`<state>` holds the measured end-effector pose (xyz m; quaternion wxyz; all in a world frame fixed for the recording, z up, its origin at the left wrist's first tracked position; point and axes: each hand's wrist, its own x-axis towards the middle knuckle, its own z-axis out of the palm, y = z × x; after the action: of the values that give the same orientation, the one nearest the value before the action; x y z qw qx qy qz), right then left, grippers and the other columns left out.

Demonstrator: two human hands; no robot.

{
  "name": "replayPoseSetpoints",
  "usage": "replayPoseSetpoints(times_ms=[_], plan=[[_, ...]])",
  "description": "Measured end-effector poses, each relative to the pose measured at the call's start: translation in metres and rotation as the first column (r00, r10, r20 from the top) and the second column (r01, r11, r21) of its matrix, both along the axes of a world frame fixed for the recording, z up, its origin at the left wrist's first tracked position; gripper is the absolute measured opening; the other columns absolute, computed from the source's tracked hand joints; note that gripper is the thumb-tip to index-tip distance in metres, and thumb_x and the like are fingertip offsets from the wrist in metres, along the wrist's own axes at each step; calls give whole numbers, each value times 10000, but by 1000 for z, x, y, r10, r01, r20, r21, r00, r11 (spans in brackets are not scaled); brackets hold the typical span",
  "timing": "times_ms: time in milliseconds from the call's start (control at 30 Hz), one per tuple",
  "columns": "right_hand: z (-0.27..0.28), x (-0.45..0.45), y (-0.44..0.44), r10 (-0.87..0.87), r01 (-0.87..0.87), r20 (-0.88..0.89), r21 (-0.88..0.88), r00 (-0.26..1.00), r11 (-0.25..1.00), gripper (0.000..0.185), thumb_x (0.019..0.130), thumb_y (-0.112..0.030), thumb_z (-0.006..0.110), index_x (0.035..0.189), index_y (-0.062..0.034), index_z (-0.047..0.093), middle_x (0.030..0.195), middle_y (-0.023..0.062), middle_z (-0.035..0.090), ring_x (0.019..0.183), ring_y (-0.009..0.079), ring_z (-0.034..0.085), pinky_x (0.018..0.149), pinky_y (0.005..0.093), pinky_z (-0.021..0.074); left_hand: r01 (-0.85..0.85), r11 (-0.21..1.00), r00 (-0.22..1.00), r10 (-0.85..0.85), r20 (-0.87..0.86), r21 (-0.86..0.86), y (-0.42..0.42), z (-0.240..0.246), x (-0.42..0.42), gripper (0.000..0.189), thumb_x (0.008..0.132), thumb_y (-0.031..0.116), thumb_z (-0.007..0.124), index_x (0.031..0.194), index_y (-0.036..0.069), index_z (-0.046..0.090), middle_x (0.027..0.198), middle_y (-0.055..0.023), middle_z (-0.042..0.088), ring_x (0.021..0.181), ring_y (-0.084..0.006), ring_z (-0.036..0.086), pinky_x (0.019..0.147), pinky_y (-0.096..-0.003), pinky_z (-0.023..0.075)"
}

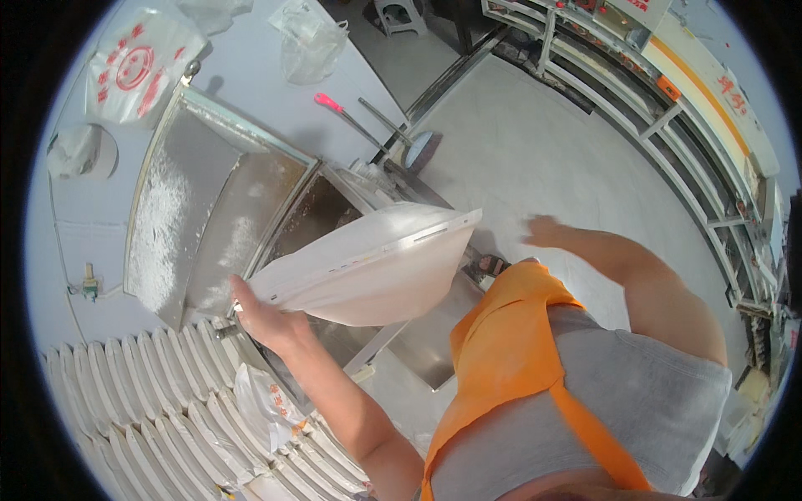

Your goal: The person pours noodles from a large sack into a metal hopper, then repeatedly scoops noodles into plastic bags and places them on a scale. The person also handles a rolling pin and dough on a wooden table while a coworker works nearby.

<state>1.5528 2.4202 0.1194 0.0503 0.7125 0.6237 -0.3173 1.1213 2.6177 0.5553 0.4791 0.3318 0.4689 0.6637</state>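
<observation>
A large white sack (382,269) with a printed strip spans the middle of the view, above a metal machine bin (319,210). My left hand (266,319) grips the sack at its left end. My right hand (544,230), blurred by motion, is held out over the grey floor, apart from the sack's right corner, and nothing shows in it. Beyond the left hand, the machine's raised metal lid (213,206) is dusted with white powder. The sack hides much of the bin's inside.
Stacked white sacks (156,369) fill the lower left, with a plastic bag (266,401) on them. Plastic bags (147,69) hang on the wall. A pink-handled tool (348,119) and a brush head (421,151) stand by the wall's edge. Metal rack framing (658,122) curves along the right.
</observation>
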Motion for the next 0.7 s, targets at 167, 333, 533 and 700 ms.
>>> replayPoseSetpoints(times_ms=[167,333,533,700], plan=[[74,6,1,-525,548,-289,-4,800,837,739,937,-629,602,1371,-30,602,1335,212,648,1248,382,596,1014,467,491,-13,999,999,15,40,-47,-5,-26,-39,427,1032,318,643,1290,-6,539,1191,-147,635,1067,-281,652,907,-462,555],[108,-76,81,-303,542,-774,62,556,838,612,972,-504,624,1389,-57,592,1139,153,702,1026,258,660,923,399,519,124,992,991,-123,46,-26,26,-35,-31,453,1012,346,674,1255,-17,552,1205,-156,635,1047,-285,667,871,-455,566],[201,-123,85,-113,418,-788,194,605,887,379,932,-273,707,1242,-68,636,987,77,667,891,192,634,811,352,518,-59,997,994,54,-93,-57,14,-17,-65,450,999,342,696,1267,7,561,1234,-134,613,1111,-244,626,936,-421,535],[267,-162,120,232,394,-855,434,465,810,194,899,-178,707,1005,-36,628,898,80,658,829,166,623,742,352,514,-74,997,933,79,-350,28,6,-9,-122,419,995,279,686,1295,18,557,1253,-107,577,1094,-222,579,970,-387,489]])
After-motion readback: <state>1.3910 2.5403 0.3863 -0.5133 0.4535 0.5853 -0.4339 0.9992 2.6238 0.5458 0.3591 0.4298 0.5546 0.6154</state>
